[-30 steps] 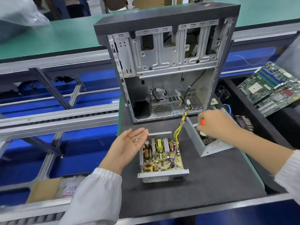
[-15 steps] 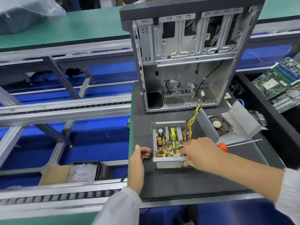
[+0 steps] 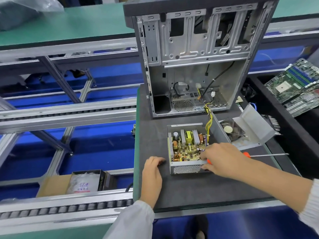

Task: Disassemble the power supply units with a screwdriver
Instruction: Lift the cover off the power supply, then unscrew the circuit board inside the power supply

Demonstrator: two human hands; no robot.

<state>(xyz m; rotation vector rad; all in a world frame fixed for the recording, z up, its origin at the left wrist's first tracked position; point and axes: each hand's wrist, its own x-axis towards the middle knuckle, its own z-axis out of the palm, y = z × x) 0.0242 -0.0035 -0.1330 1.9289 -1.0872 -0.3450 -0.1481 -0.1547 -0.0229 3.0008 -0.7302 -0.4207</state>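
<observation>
An open power supply unit (image 3: pixel 185 167) lies on the dark mat (image 3: pixel 198 190), its yellow circuit board exposed. Yellow wires (image 3: pixel 208 121) run from it towards the computer case. The removed cover with the fan (image 3: pixel 250 128) lies to its right. My right hand (image 3: pixel 224 159) rests on the unit's front right corner and grips an orange-handled screwdriver (image 3: pixel 267 154), whose shaft points right. My left hand (image 3: pixel 153 171) lies palm down on the mat left of the unit, fingers curled; whatever is inside is hidden.
An emptied computer case (image 3: pixel 195 54) stands upright behind the unit. Green motherboards (image 3: pixel 296 83) are stacked at the far right. A cardboard box with bagged parts (image 3: pixel 69 183) sits on the roller conveyor at lower left. The mat's left edge is close to my left hand.
My left hand, open with small screws in the palm a second ago, has turned over and curled on the mat. My right hand moved with the screwdriver from the cover to the unit's front corner.
</observation>
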